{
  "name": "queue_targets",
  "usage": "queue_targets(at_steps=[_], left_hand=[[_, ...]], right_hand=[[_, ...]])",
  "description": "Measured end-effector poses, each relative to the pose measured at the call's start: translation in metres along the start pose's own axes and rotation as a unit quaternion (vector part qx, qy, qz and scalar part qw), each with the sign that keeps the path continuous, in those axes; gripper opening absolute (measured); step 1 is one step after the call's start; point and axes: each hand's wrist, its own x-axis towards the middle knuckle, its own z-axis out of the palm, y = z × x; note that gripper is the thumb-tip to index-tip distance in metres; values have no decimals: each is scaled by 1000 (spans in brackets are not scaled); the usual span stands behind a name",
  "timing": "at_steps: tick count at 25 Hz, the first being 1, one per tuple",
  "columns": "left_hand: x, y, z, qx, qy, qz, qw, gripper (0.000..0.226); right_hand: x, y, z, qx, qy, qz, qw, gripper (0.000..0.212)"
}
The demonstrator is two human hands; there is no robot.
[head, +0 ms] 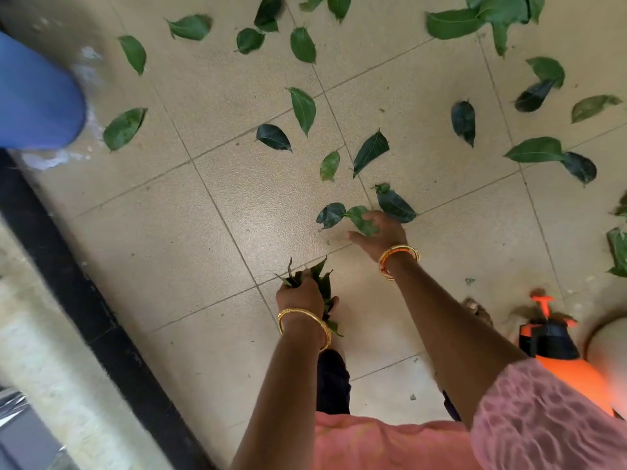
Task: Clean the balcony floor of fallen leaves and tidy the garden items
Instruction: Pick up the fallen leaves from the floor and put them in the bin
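Note:
Several green leaves (pixel 303 108) lie scattered over the beige tiled balcony floor (pixel 190 232). My left hand (pixel 300 295) grips a bunch of gathered leaves (pixel 320 276) low over the tiles. Further out, my right hand (pixel 381 234) reaches down to the floor, and its fingers pinch a green leaf (pixel 361 218) beside two darker leaves (pixel 395 203). Gold bangles sit on both wrists.
An orange and black spray bottle (pixel 559 347) stands on the floor at the right, next to a pale round pot edge (pixel 607 347). A blue container (pixel 34 100) is at the upper left. A black ledge (pixel 84 300) runs along the left side.

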Motion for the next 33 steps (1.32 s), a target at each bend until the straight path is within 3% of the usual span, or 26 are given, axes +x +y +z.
queue_targets(at_steps=[4, 8, 11, 15, 21, 24, 26, 28, 33], left_hand=[[23, 16, -5, -16, 1, -15, 1000, 20], [57, 41, -6, -42, 5, -19, 999, 16], [74, 47, -5, -42, 4, -8, 999, 21], [76, 39, -5, -5, 4, -13, 1000, 15], [61, 28, -9, 74, 14, 2, 997, 15], [61, 26, -7, 87, 12, 8, 996, 16], [70, 26, -7, 58, 12, -11, 998, 24], [80, 25, -10, 19, 1, -24, 1000, 20], [85, 19, -19, 31, 11, -31, 999, 19]], right_hand=[[33, 3, 47, -128, 84, 29, 988, 68], [39, -4, 77, -118, 165, 64, 977, 85], [46, -9, 86, -111, 179, 57, 976, 71], [48, -19, 94, -88, 160, -50, 982, 36], [51, 0, 63, -64, 118, -18, 991, 18], [46, 1, 67, -28, 127, -20, 991, 37], [43, -4, 79, -105, 131, -35, 985, 52], [43, -7, 88, -155, 138, -59, 976, 48], [47, -11, 93, -128, 121, -114, 978, 28]])
